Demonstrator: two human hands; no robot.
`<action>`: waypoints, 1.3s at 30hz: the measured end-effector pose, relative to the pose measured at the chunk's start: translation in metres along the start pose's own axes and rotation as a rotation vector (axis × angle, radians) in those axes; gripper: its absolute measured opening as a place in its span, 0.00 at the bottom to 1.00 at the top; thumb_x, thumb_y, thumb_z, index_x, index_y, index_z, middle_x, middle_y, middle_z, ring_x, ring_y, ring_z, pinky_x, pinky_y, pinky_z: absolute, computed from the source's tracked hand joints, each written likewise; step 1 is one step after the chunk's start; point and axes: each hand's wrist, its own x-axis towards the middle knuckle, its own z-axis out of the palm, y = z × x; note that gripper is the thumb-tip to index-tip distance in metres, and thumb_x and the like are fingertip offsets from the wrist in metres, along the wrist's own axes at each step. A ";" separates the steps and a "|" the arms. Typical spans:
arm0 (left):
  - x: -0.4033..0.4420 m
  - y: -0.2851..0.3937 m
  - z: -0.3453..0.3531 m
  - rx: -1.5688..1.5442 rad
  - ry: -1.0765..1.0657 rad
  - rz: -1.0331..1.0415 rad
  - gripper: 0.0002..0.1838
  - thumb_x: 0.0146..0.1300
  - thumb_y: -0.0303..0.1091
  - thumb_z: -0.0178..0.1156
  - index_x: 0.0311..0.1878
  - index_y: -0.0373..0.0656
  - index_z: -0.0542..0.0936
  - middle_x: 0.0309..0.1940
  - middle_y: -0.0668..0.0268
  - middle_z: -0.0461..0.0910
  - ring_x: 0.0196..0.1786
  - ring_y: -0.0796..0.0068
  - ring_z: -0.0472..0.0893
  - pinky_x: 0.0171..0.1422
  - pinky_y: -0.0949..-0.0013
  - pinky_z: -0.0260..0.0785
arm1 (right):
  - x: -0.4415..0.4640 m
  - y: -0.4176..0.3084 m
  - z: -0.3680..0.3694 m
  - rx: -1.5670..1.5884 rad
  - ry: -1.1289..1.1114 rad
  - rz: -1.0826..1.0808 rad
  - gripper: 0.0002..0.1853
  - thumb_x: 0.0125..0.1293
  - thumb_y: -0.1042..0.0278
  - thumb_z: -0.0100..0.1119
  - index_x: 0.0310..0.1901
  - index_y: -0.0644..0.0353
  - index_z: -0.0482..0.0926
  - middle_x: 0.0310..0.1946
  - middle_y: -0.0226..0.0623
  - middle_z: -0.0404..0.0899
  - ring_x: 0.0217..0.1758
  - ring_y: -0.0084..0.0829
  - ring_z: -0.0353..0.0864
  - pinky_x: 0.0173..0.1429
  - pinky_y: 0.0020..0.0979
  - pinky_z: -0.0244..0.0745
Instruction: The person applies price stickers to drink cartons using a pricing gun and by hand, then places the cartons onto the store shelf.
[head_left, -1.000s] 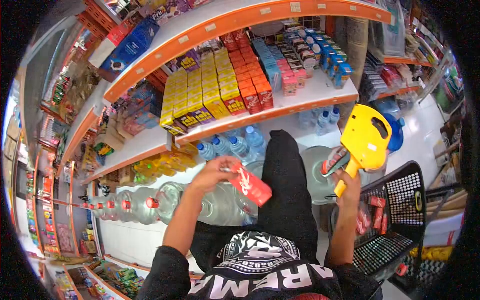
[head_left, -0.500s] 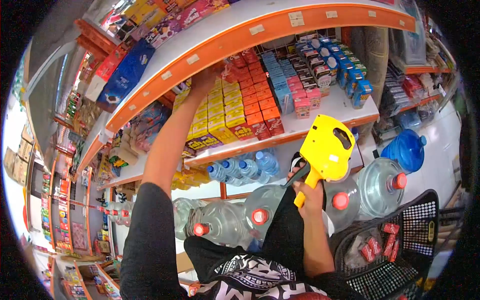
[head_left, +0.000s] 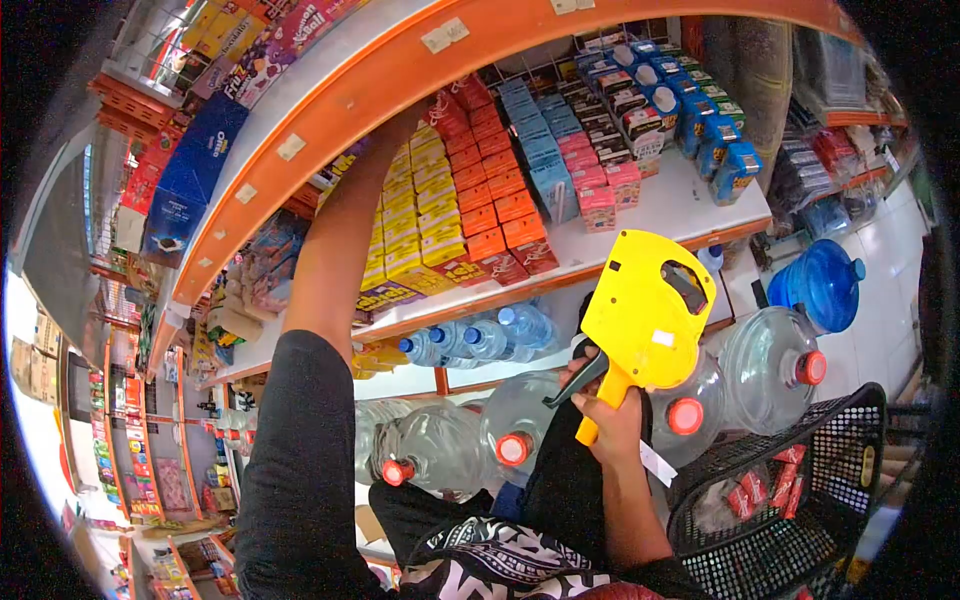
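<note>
My right hand (head_left: 617, 425) is wrapped round the handle of a yellow price label gun (head_left: 640, 315), with its black lever (head_left: 580, 380) beside the fingers. A white paper strip (head_left: 656, 463) hangs below it, near my wrist. My left arm reaches up to the back of the shelf, over rows of yellow drink cartons (head_left: 415, 215). Of my left hand (head_left: 400, 130) only a part shows under the upper shelf edge; its fingers are hidden. Red cartons (head_left: 465, 110) and orange cartons (head_left: 500, 205) stand right beside it.
An orange upper shelf edge (head_left: 350, 95) crosses above my left arm. Large clear water jugs (head_left: 435, 440) with red caps line the floor, near a blue jug (head_left: 815, 285). A black basket (head_left: 840, 450) holding red packs (head_left: 765, 490) stands at the right.
The view has moved closer to the shelf, and my left hand has gone further under the upper shelf edge. The label gun stays in my right hand; the paper strip now shows more clearly.
</note>
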 end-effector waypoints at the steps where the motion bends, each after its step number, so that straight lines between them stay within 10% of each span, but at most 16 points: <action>1: 0.005 -0.002 -0.003 -0.166 -0.076 -0.089 0.18 0.59 0.38 0.59 0.49 0.39 0.74 0.34 0.66 0.77 0.36 0.75 0.75 0.40 0.70 0.70 | 0.000 -0.001 0.001 -0.005 -0.005 0.003 0.30 0.42 0.86 0.51 0.54 0.68 0.64 0.43 0.42 0.74 0.47 0.38 0.77 0.56 0.37 0.70; 20: 0.009 -0.038 0.011 -0.481 -0.150 -0.296 0.21 0.55 0.37 0.63 0.50 0.40 0.73 0.36 0.64 0.78 0.34 0.76 0.76 0.35 0.71 0.71 | -0.001 -0.002 0.005 0.029 -0.030 -0.002 0.29 0.45 0.91 0.50 0.54 0.66 0.64 0.43 0.41 0.73 0.48 0.37 0.77 0.56 0.38 0.71; 27: -0.011 0.003 0.004 0.119 0.097 -0.088 0.21 0.54 0.33 0.64 0.51 0.40 0.73 0.40 0.63 0.78 0.36 0.75 0.77 0.37 0.68 0.73 | -0.001 -0.002 0.004 0.031 -0.023 0.006 0.29 0.44 0.91 0.49 0.53 0.66 0.64 0.43 0.42 0.73 0.48 0.38 0.77 0.56 0.38 0.71; 39: -0.008 -0.006 -0.003 0.200 0.054 -0.054 0.26 0.53 0.35 0.65 0.54 0.38 0.69 0.44 0.58 0.76 0.41 0.68 0.79 0.40 0.63 0.74 | -0.002 -0.002 0.005 0.012 0.004 0.027 0.29 0.44 0.90 0.50 0.53 0.66 0.64 0.44 0.42 0.73 0.49 0.38 0.77 0.56 0.37 0.71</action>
